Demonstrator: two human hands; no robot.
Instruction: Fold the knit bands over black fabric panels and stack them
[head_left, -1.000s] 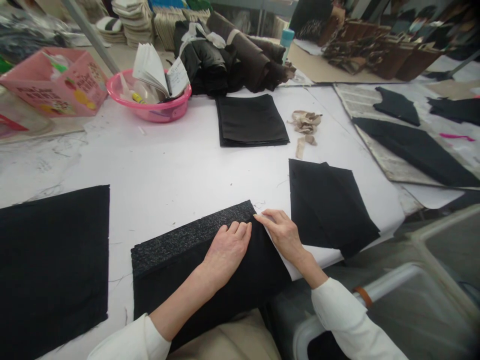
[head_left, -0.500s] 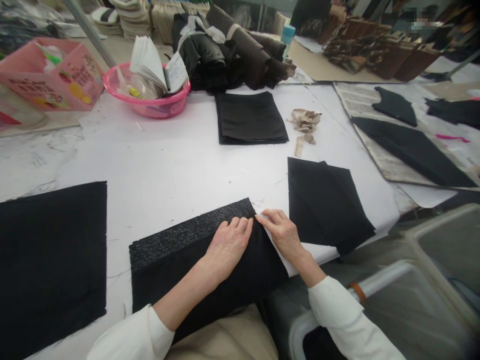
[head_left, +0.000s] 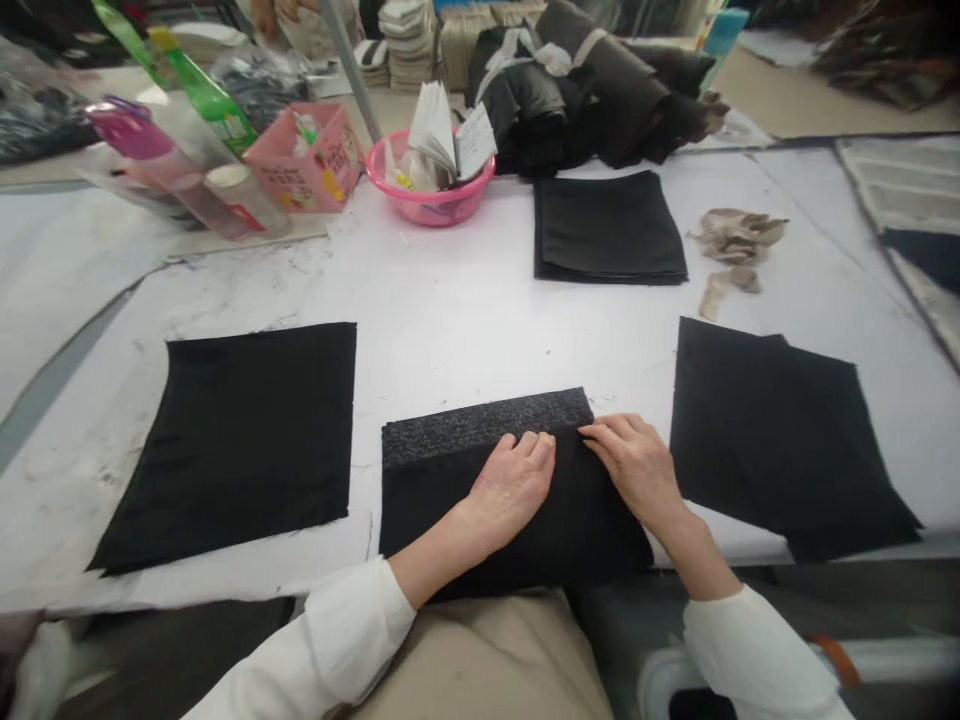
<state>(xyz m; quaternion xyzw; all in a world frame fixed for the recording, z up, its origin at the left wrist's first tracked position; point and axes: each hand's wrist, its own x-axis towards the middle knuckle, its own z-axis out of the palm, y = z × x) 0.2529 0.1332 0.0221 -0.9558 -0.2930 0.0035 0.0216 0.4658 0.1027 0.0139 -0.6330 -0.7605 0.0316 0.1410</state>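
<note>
A black fabric piece [head_left: 420, 510] with a speckled dark-grey strip [head_left: 465, 425] along its far edge lies in front of me, overhanging the near table edge. Across it rests my left hand [head_left: 517, 485], fingers curled and pressed together on the black fabric just below the strip. At the fabric's right edge, near its far corner, my right hand [head_left: 634, 460] is closed in a pinch on the cloth. To the left lies a black fabric stack [head_left: 240, 450]. Overlapping black pieces [head_left: 757, 430] lie on the right.
Farther back on the white table [head_left: 465, 320] are a folded black stack [head_left: 607, 225], beige scraps [head_left: 739, 235] and a pink basin [head_left: 427, 205] holding a notebook. Bottles [head_left: 210, 95] and a pink box [head_left: 307, 160] stand at the back left. Dark rolls [head_left: 600, 85] lie behind.
The view has swung left, so everything appears farther right and more of the left table shows. Both hands stay at about the same places on the fabric.
</note>
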